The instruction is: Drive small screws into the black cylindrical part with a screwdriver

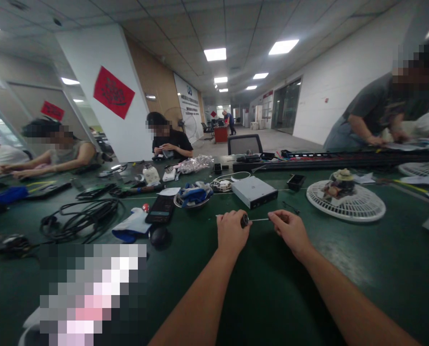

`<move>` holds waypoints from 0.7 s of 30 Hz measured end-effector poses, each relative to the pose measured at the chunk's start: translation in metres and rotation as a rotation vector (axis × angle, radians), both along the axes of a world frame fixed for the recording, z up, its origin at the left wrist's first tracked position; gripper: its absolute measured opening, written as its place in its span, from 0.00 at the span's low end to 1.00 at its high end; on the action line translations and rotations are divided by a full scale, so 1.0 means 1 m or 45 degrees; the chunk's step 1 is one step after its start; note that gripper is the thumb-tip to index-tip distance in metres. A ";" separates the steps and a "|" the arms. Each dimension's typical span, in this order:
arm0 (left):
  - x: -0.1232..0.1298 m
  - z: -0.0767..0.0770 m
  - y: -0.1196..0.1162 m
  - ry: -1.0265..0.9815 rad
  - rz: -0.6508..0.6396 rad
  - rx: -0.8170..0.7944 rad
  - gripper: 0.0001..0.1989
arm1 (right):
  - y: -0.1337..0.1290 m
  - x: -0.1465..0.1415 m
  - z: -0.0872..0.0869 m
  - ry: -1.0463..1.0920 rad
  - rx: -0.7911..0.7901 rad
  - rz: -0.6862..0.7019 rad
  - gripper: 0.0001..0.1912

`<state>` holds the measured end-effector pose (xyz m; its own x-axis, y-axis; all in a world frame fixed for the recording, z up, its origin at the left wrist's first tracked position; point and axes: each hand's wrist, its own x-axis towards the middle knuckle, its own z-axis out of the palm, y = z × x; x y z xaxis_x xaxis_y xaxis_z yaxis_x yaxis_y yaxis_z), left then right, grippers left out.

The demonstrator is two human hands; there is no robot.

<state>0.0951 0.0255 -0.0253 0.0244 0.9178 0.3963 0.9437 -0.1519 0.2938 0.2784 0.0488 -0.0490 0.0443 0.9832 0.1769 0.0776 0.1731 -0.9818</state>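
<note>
Left hand point(233, 232) clasps dark round-ended piece point(244, 220); right hand point(292, 233) pinches slim metal rod point(259, 219). Silver box-shaped drive point(253, 191), 12 o'clock (blocks forward reach); white slatted grille point(361, 204), 3; dark-green tabletop point(268, 293) spreads toward 6.

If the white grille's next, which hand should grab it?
Probably the right hand: it's nearer the grille, on that side. The left hand is farther away. The right seems to pinch a thin rod, though.

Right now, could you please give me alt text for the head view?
At a green table, the wearer's left hand grips a dark-ended object and the right hand holds a thin shaft pointing toward it. Beyond lie a silver box and a white grille; other people work nearby.
</note>
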 end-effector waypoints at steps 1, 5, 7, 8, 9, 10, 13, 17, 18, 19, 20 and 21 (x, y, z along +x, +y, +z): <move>0.000 -0.001 0.000 0.011 0.017 0.006 0.08 | 0.000 0.000 0.000 -0.016 -0.001 0.010 0.22; -0.001 -0.006 0.001 0.017 0.055 0.050 0.09 | -0.002 0.001 0.002 -0.054 0.026 0.119 0.22; -0.001 -0.006 0.001 0.010 0.027 0.045 0.09 | -0.002 0.001 0.002 -0.020 0.033 0.155 0.22; -0.001 -0.006 0.001 0.009 0.011 0.035 0.09 | -0.002 0.001 0.002 0.002 0.031 0.153 0.22; -0.001 -0.006 0.001 0.010 -0.001 0.024 0.09 | -0.001 0.001 0.001 0.021 0.026 0.143 0.23; 0.000 -0.006 0.001 0.010 -0.008 0.015 0.09 | 0.000 0.001 0.000 0.036 0.023 0.124 0.24; 0.000 -0.005 0.001 0.005 0.000 0.012 0.09 | 0.003 0.001 -0.003 0.017 0.032 0.079 0.24; 0.000 -0.004 0.001 -0.011 0.040 0.013 0.10 | 0.003 0.001 -0.004 -0.125 0.065 0.064 0.23; 0.001 -0.003 0.000 -0.020 0.039 0.016 0.11 | 0.002 0.001 -0.004 -0.162 0.068 0.057 0.22; 0.001 -0.002 0.000 -0.028 0.032 0.020 0.12 | 0.002 0.001 -0.004 -0.194 0.069 0.049 0.22; 0.002 -0.002 -0.001 -0.034 0.022 0.024 0.13 | 0.001 0.001 -0.003 -0.216 0.069 0.039 0.22; 0.002 -0.002 -0.001 -0.035 0.010 0.027 0.14 | 0.001 0.001 -0.003 -0.225 0.065 0.036 0.22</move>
